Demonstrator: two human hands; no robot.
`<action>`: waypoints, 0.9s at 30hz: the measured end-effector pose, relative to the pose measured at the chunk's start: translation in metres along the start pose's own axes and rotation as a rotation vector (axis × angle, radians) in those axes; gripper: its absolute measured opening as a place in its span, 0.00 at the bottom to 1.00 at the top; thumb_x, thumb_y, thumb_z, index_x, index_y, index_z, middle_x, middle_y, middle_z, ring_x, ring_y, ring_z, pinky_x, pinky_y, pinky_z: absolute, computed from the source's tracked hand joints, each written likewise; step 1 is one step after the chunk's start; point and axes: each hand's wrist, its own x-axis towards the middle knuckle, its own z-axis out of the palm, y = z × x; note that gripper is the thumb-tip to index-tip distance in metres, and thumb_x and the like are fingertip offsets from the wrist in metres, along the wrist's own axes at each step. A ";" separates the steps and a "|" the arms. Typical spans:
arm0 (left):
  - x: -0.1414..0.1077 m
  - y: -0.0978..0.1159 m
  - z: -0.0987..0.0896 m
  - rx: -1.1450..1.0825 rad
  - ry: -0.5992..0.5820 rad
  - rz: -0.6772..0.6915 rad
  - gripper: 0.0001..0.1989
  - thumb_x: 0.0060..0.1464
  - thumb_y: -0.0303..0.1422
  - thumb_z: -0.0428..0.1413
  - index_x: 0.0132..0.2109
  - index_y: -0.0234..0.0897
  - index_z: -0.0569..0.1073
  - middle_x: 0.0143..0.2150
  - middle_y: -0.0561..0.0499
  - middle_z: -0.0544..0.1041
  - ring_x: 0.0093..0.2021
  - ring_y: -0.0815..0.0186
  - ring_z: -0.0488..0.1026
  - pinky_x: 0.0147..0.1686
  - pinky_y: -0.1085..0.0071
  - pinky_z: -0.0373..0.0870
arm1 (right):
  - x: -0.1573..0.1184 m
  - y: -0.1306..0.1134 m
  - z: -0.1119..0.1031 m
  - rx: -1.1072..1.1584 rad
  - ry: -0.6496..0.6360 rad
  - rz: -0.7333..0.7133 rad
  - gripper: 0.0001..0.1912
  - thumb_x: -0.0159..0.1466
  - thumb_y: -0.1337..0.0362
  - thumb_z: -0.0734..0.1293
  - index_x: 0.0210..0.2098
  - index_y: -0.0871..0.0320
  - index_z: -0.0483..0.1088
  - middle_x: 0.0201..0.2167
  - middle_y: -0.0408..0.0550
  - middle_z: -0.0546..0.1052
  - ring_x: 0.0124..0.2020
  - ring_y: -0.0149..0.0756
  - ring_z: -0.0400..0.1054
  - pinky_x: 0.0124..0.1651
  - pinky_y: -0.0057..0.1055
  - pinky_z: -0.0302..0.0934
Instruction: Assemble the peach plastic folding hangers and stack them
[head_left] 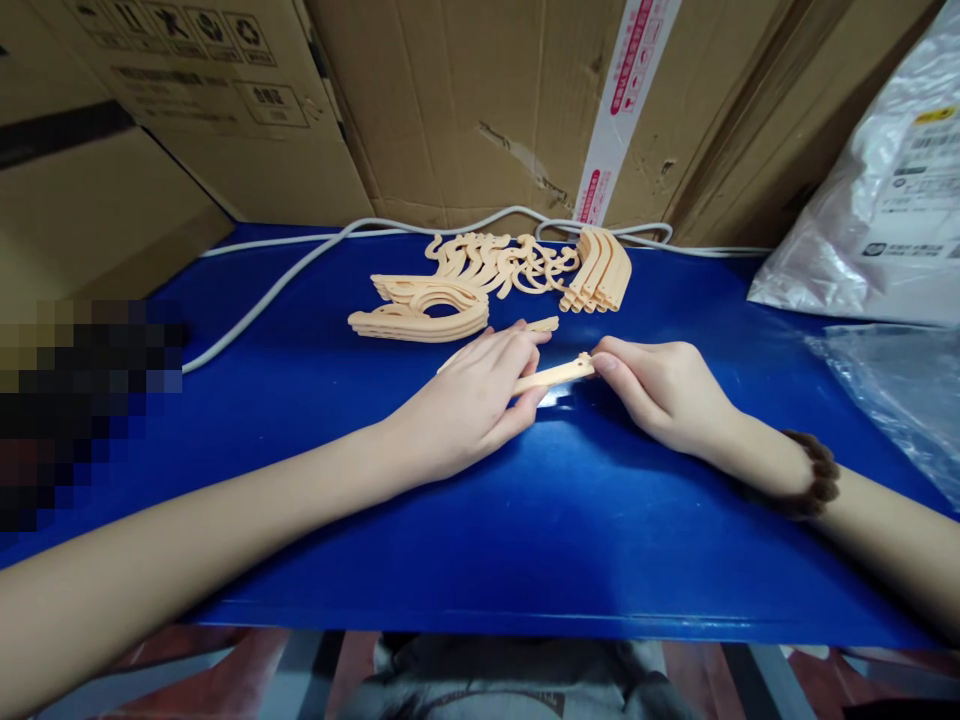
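Observation:
My left hand (480, 390) is closed round a cream plastic hanger part (559, 375), held just above the blue table. One end of the part sticks out to the right between thumb and fingers; a second cream tip (543, 325) shows past the fingertips. At the right end, my right hand (660, 390) pinches with thumb and forefinger; whether a small piece is in that pinch is hidden. Behind my hands lie a stack of cream hanger bodies (420, 322), a heap of cream hooks (480, 260) and a row of curved hanger arms (604, 270).
A white cable (262, 317) runs along the back of the blue table (480, 540). Cardboard boxes (465, 110) stand behind it. Plastic packaging (862, 220) lies at the right, and a blurred dark patch covers the left edge.

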 end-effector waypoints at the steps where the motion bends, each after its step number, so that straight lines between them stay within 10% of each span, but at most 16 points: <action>1: 0.000 0.000 0.000 0.007 0.004 0.000 0.04 0.65 0.33 0.45 0.41 0.38 0.60 0.62 0.37 0.67 0.68 0.51 0.59 0.63 0.48 0.60 | 0.000 0.000 0.000 0.010 -0.005 0.002 0.20 0.73 0.55 0.50 0.30 0.56 0.61 0.21 0.41 0.67 0.21 0.29 0.61 0.27 0.27 0.51; 27: -0.003 -0.006 0.003 0.213 -0.069 0.127 0.15 0.69 0.32 0.42 0.54 0.31 0.68 0.69 0.39 0.59 0.70 0.53 0.54 0.68 0.51 0.53 | -0.004 0.003 0.002 -0.148 -0.050 -0.085 0.23 0.73 0.49 0.51 0.33 0.57 0.66 0.23 0.45 0.74 0.21 0.30 0.65 0.25 0.27 0.47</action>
